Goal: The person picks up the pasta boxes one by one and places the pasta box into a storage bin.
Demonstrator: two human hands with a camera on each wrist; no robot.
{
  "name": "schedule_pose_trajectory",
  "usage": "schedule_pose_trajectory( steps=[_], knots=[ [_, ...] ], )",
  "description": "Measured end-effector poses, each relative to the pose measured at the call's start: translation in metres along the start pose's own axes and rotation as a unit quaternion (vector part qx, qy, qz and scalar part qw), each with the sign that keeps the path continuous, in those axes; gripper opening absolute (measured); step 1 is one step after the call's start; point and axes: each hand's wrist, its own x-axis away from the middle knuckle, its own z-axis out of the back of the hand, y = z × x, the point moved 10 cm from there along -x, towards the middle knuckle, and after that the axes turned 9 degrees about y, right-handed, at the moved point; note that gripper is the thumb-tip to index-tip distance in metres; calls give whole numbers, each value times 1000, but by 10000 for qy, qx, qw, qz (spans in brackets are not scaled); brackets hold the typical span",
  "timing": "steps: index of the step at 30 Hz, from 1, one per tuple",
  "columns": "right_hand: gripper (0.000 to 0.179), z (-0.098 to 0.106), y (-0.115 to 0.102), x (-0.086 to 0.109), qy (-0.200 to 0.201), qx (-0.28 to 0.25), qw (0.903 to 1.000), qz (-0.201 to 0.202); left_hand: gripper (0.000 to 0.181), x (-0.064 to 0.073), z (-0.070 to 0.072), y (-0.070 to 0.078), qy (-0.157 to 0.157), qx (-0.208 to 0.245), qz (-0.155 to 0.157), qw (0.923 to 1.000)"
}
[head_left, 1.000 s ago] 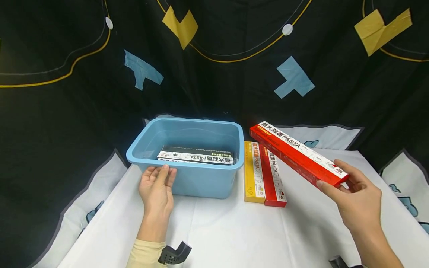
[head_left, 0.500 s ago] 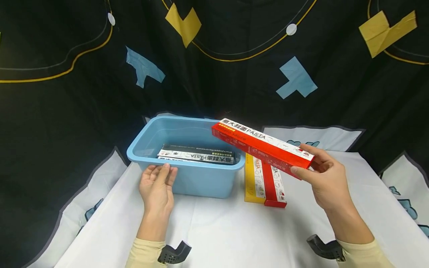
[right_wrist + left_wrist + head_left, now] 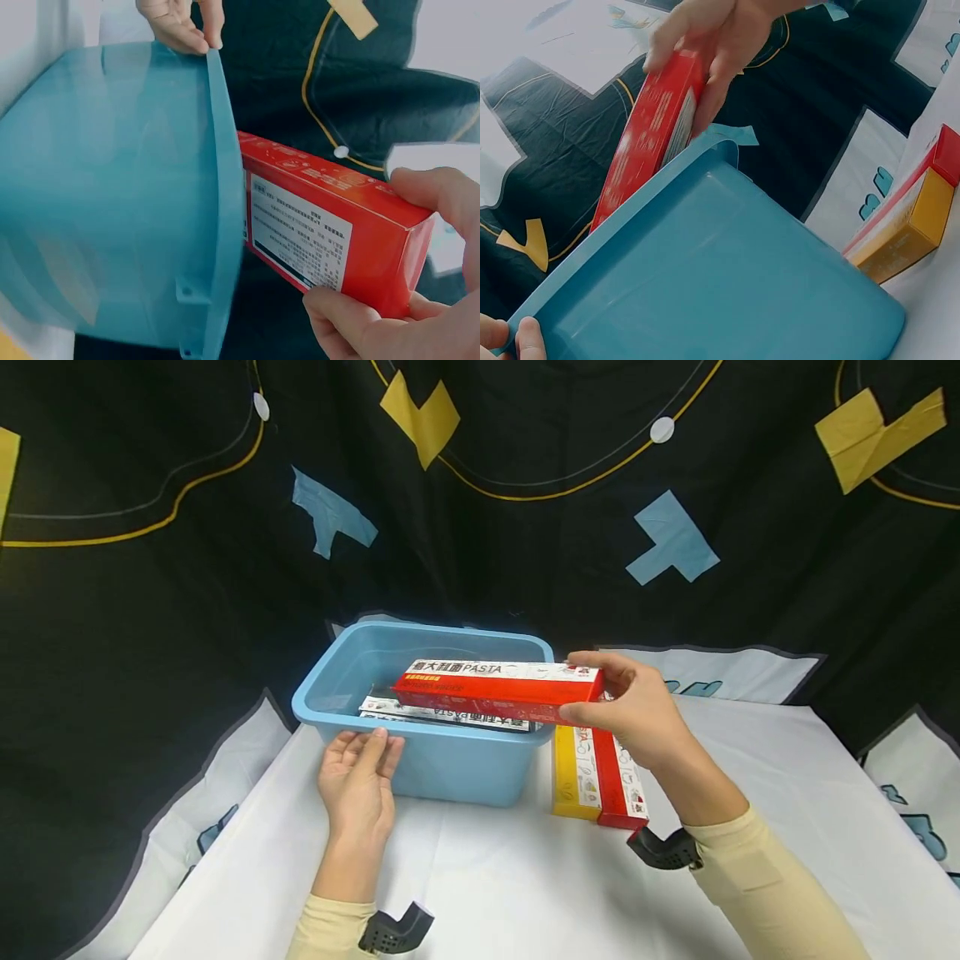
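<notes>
Gripping one end, the right hand holds the red PASTA box, likely light and stiff, steadier mid-length; the left hand pinches the blue tub at its rim.

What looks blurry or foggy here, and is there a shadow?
Head: soft shadow on the white cloth-covered table; left wrist: pale haze upper left, smeared print on the long red cardboard box; right wrist: its print looks sharper.

Mid-frame on table: tub, packets inside, box over its right rim; right of centre, cartons; behind, curtain.
</notes>
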Motion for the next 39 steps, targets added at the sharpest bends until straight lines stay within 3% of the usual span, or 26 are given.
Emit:
schedule_pose_trajectory(
  steps=[7,18,24,30,34,39],
  knots=[
    [64,-37,10,-33,-422,210,9982,-383,46,3,1,-3,-25,-138,47,9999],
    [64,-73,35,-67,-812,260,9937,-728,43,4,0,-6,-19,-174,100,9998],
    [64,-84,27,-79,-838,1016,9911,-211,41,3,0,-5,12,-32,99,9999],
    [65,-91,23,-84,-816,2051,9751,219,41,3,1,-5,63,-79,167,9998],
    [68,-93,22,-85,-830,2211,9710,360,43,3,0,-3,21,-107,145,9998],
    [63,-87,20,-82,-499,2276,9708,571,46,2,-1,0,-53,-184,90,9998]
  ],
)
